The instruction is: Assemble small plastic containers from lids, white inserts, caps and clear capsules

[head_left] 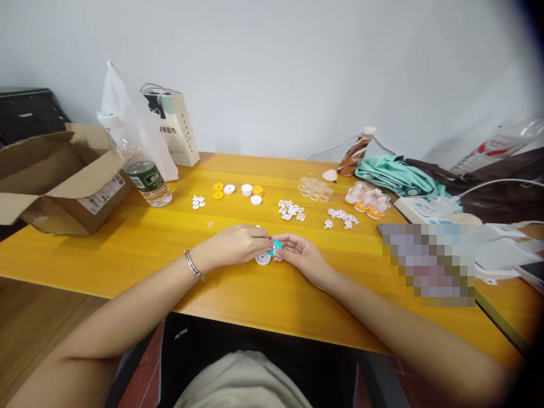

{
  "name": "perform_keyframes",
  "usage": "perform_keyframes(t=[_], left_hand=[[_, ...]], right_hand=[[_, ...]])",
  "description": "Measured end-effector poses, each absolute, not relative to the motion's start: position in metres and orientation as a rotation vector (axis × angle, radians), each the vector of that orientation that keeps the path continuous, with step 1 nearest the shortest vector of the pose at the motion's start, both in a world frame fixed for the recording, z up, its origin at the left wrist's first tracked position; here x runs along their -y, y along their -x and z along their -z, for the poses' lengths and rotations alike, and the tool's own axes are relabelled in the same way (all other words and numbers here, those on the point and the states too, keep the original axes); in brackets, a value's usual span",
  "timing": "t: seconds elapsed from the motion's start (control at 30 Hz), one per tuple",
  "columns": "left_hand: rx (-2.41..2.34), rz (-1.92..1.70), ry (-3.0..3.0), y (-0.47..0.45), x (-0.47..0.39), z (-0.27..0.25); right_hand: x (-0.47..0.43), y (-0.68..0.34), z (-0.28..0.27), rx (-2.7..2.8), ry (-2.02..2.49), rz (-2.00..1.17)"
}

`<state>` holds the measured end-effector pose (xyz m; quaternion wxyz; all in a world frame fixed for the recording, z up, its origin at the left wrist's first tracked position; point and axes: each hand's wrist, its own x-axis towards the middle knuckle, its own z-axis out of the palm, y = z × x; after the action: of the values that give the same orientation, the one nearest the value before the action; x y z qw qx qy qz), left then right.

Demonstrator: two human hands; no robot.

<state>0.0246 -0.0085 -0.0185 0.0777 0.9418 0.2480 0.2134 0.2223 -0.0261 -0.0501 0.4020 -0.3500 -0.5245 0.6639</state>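
Between my two hands, just above the yellow table point(221, 289), is a small round turquoise disc-shaped part point(277, 246). My right hand point(306, 259) grips it at the rim, thumb in front and fingers behind. The fingertips of my left hand point(244, 245) are pinched together at the disc's left side; whether they hold a smaller piece there is hidden. A white round part with a hole in its middle point(263, 259) lies right below the disc. Tiny clear bits point(209, 224) lie to the left of my left hand.
Farther back lie orange round parts point(218, 187), white discs point(256, 200), small white pieces point(198, 202), clear rings point(315, 189), white cut-out pieces point(291, 210) and wrapped orange parts point(368, 199). At left stand a cardboard box point(85, 192) and a water bottle point(147, 181); at right, a power strip point(419, 209).
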Motion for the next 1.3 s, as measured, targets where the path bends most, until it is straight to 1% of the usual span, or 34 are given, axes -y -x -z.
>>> perform_keyframes(t=[0.2,0.37,0.53,0.63,0.73,0.83,0.93,1.1,1.3], left_hand=[[-0.705,-0.615,-2.858,-0.022,0.008,0.014],[-0.936,-0.652,-2.669,-0.018,0.012,0.002],[-0.909,-0.386,-2.605,-0.021,0.018,0.001],[-0.879,-0.324,-2.626,-0.025,0.019,0.007],[-0.865,-0.406,-2.478,-0.025,0.015,0.010],[-0.809,-0.580,-2.089,-0.021,0.007,0.011],[-0.738,-0.677,-1.789,-0.020,0.001,0.014],[-0.727,-0.739,-1.667,-0.025,-0.002,0.021],[-0.780,-0.732,-1.703,-0.026,0.000,0.021]], right_hand=[[0.023,-0.224,0.053,1.366,0.878,-1.684],[0.018,-0.227,0.052,1.385,0.957,-1.589],[0.013,-0.232,0.052,1.368,1.040,-1.488],[0.012,-0.233,0.051,1.358,1.070,-1.436],[0.013,-0.233,0.049,1.358,1.100,-1.385],[0.016,-0.231,0.046,1.395,1.107,-1.340],[0.020,-0.229,0.045,1.437,1.088,-1.315],[0.024,-0.227,0.047,1.468,1.066,-1.290],[0.023,-0.227,0.050,1.491,1.072,-1.246]])
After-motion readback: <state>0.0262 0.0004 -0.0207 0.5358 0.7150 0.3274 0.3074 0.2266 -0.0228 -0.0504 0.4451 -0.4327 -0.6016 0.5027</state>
